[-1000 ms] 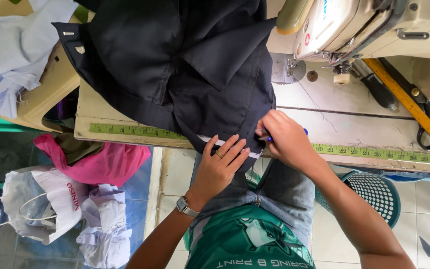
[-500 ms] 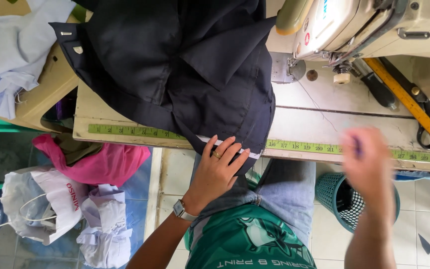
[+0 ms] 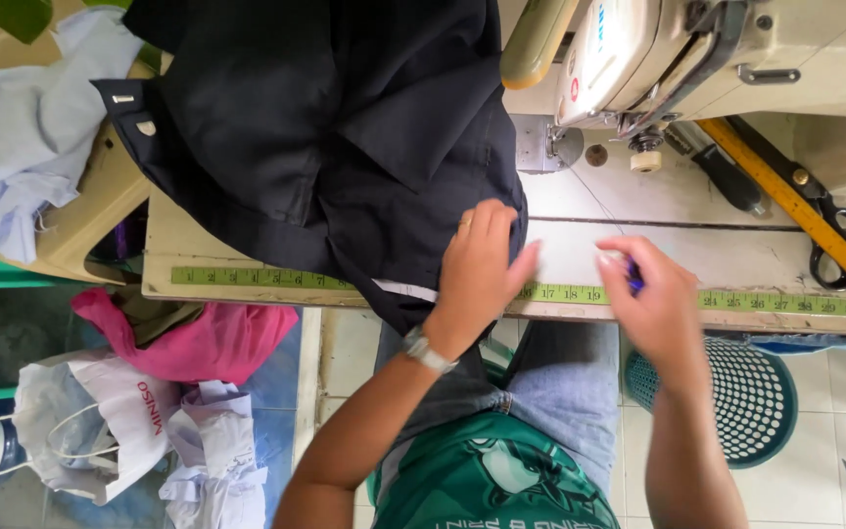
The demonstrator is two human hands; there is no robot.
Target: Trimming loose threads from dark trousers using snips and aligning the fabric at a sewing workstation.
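One dark garment [image 3: 345, 147] covers most of the bench [image 3: 638, 250], its hem hanging just over the front edge, where a green measuring tape [image 3: 247, 277] runs along the bench, seemingly so that cloth can be gauged against it. The sewing machine [image 3: 658, 59] stands behind, with black scissors [image 3: 839, 230] and a yellow ruler [image 3: 785, 196] at its right. The left hand [image 3: 477, 264] lies flat, fingers spread, pressing the hem down to keep it from sliding. The right hand [image 3: 653, 294] hovers over the tape, fingers pinched on a small blue marker [image 3: 633, 276], likely for marking. Half a second ago that hand was a blur out by the basket [image 3: 756, 397]; it has since swung back near the garment, while the left has shifted slightly rightward on the cloth.
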